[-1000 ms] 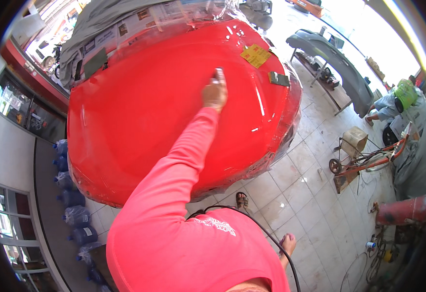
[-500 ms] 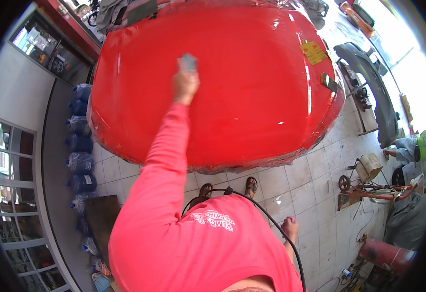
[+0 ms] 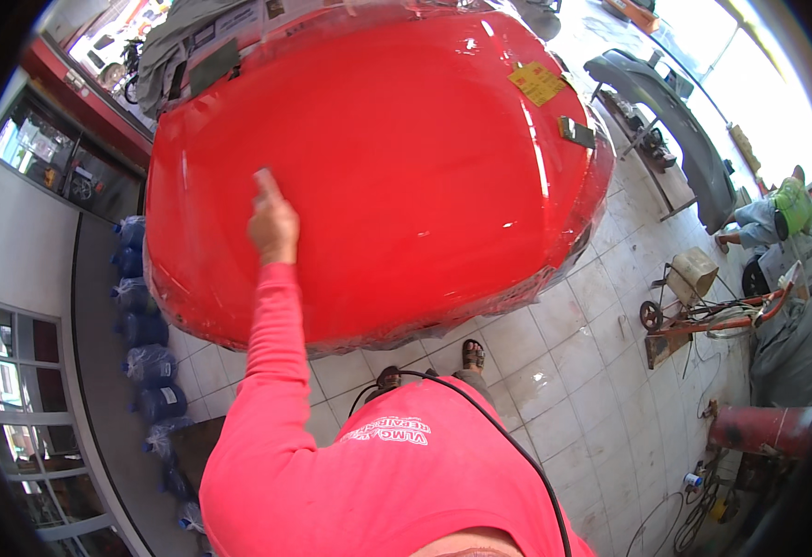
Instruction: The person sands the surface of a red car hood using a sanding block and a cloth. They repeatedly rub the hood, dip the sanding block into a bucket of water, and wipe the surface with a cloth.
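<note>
My left hand [image 3: 274, 223] lies on the left part of a glossy red car hood [image 3: 378, 186], its arm stretched forward in a red sleeve. A small grey edge shows at the fingertips; it looks like the grey sanding pad, now mostly hidden by the fingers. Toward the hood's right side rest a yellow printed sheet [image 3: 536, 84] and a small dark block [image 3: 576, 132]. Clear plastic film [image 3: 452, 330] wraps the hood's near edge. My right hand is out of view.
Blue water jugs [image 3: 151, 362] line the left wall. A grey bumper [image 3: 694, 139] rests on a stand at right, beyond which a person in green [image 3: 791, 200] bends. A hand cart [image 3: 703, 320] and a red tank [image 3: 763, 430] stand at right. A black hose [image 3: 508, 436] crosses my torso.
My left hand has swept left and nearer across the hood, and the grey pad is now mostly hidden. My right hand has left the view. The view has shifted and turned slightly.
</note>
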The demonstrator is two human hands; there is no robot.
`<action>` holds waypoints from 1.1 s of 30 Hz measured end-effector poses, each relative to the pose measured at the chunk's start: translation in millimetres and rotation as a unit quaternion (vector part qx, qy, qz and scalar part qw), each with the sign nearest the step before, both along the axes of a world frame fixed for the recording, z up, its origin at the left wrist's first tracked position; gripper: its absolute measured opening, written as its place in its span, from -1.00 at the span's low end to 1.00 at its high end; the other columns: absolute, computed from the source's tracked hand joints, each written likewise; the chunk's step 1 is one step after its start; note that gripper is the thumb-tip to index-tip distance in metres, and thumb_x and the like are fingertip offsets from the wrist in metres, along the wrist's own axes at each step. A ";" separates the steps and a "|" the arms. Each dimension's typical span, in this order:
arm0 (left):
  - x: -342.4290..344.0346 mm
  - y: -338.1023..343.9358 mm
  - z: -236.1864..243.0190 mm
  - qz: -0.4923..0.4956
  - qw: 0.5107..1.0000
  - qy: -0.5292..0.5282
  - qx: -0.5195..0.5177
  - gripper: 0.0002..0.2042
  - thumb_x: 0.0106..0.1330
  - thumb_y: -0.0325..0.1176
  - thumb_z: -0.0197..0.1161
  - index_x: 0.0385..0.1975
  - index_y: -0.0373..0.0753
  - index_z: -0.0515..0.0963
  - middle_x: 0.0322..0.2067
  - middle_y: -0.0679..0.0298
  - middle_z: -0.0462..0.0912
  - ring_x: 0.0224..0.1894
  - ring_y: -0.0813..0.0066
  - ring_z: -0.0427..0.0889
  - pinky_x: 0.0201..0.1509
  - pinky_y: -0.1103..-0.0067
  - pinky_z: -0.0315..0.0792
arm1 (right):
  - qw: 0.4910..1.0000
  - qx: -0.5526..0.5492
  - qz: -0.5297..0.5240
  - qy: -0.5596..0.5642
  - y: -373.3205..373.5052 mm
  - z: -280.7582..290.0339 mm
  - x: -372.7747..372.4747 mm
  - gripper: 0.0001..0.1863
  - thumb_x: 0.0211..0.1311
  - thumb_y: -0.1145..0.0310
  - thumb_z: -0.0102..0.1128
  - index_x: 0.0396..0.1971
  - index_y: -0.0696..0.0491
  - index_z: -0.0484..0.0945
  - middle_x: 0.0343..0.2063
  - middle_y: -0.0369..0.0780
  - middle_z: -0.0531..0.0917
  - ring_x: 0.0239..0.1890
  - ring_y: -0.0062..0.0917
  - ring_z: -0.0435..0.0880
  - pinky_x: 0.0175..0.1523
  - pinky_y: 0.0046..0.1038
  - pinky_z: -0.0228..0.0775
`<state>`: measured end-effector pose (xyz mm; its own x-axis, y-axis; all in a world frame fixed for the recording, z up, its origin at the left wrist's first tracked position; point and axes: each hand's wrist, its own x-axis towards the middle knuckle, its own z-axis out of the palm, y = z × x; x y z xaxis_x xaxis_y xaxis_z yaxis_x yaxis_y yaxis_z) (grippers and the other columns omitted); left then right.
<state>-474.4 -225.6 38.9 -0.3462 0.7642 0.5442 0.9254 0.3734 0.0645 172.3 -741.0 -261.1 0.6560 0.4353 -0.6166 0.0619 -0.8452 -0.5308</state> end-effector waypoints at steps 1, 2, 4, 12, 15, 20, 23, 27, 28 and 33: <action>53.8 27.0 5.2 -0.048 0.999 -0.013 0.000 -0.31 0.41 -0.43 0.09 0.57 -0.22 0.11 -0.14 -0.10 0.75 -0.43 -0.03 0.77 -0.50 0.15 0.63 | 0.987 -0.024 -0.098 0.126 3.4 -2.6 22.3 -0.80 0.26 0.35 0.13 -0.24 0.13 0.65 -0.56 -0.25 0.60 -0.57 -0.53 0.57 -0.49 -0.40 0.39; 98.5 49.4 2.7 -0.120 0.991 0.002 0.056 -0.34 0.42 -0.43 0.06 0.55 -0.28 0.13 -0.16 -0.11 0.74 -0.47 -0.04 0.76 -0.50 0.14 0.64 | 0.987 -0.006 -0.084 0.138 13.7 5.9 29.5 -0.82 0.27 0.37 0.12 -0.26 0.11 0.65 -0.58 -0.26 0.58 -0.61 -0.54 0.54 -0.54 -0.40 0.35; 193.7 73.8 7.1 -0.184 0.982 -0.037 0.011 -0.35 0.43 -0.42 0.02 0.55 -0.32 0.13 -0.16 -0.15 0.71 -0.48 -0.06 0.75 -0.50 0.13 0.64 | 0.985 0.020 -0.049 0.167 67.0 54.8 24.1 -0.86 0.30 0.39 0.11 -0.30 0.08 0.63 -0.62 -0.29 0.54 -0.68 -0.55 0.47 -0.63 -0.40 0.27; 420.6 122.9 -12.3 -0.311 0.919 -0.225 -0.094 -0.25 0.44 -0.31 0.13 0.61 -0.25 0.03 -0.10 -0.08 0.71 -0.28 -0.11 0.79 -0.21 0.07 0.69 | 0.979 0.070 0.117 0.154 215.4 44.8 94.1 -0.77 0.34 0.29 0.12 -0.18 0.09 0.66 -0.57 -0.26 0.62 -0.67 -0.55 0.55 -0.65 -0.41 0.36; 358.9 100.5 -21.9 -0.281 0.915 -0.272 -0.097 -0.23 0.44 -0.27 0.15 0.61 -0.27 0.01 0.00 -0.12 0.70 -0.21 -0.14 0.78 -0.10 0.07 0.67 | 0.978 0.103 0.151 0.103 254.3 87.8 74.3 -0.79 0.34 0.32 0.13 -0.14 0.08 0.61 -0.62 -0.29 0.57 -0.73 -0.59 0.48 -0.69 -0.45 0.27; 168.8 18.0 -14.6 -0.186 0.935 -0.303 0.018 -0.21 0.39 -0.29 0.17 0.58 -0.37 0.01 -0.36 -0.22 0.72 -0.38 -0.24 0.72 -0.29 -0.04 0.57 | 0.976 0.132 0.102 0.142 223.1 119.8 47.8 -0.89 0.38 0.38 0.13 -0.20 0.07 0.55 -0.66 -0.33 0.49 -0.75 -0.61 0.42 -0.68 -0.49 0.26; 10.3 -59.7 -18.2 -0.041 0.941 -0.299 0.157 -0.27 0.51 -0.06 0.17 0.53 -0.39 0.17 -0.12 -0.32 0.72 -0.15 -0.26 0.76 -0.14 0.04 0.65 | 0.977 0.054 0.101 0.179 151.4 75.1 38.5 -0.94 0.41 0.41 0.07 -0.25 0.04 0.51 -0.70 -0.36 0.41 -0.77 -0.61 0.40 -0.71 -0.42 0.30; -120.3 -147.5 -18.1 0.108 0.961 -0.245 0.064 -0.32 0.46 -0.14 0.16 0.54 -0.24 0.22 -0.13 -0.28 0.74 -0.12 -0.27 0.76 -0.09 0.04 0.63 | 0.975 0.000 0.073 0.211 -1.7 -31.5 57.5 -0.85 0.30 0.40 0.10 -0.50 0.01 0.49 -0.67 -0.32 0.46 -0.66 -0.58 0.44 -0.58 -0.37 0.34; -133.0 -158.5 -24.9 0.111 0.967 -0.226 0.039 -0.32 0.43 -0.18 0.17 0.54 -0.20 0.23 -0.10 -0.28 0.73 -0.12 -0.28 0.75 -0.08 0.02 0.61 | 0.977 -0.019 0.067 0.199 -39.8 -58.2 70.2 -0.84 0.28 0.39 0.13 -0.53 0.01 0.48 -0.65 -0.31 0.48 -0.62 -0.57 0.48 -0.54 -0.38 0.36; -137.0 -213.0 -40.8 0.085 0.982 -0.125 0.111 -0.50 0.37 -0.29 0.22 0.30 -0.24 0.39 0.01 -0.17 0.67 -0.03 -0.28 0.69 -0.01 0.02 0.60 | 0.975 0.028 0.170 -0.139 -89.7 -8.9 -23.9 -0.86 0.30 0.40 0.13 -0.50 0.01 0.50 -0.60 -0.28 0.54 -0.56 -0.55 0.53 -0.49 -0.38 0.39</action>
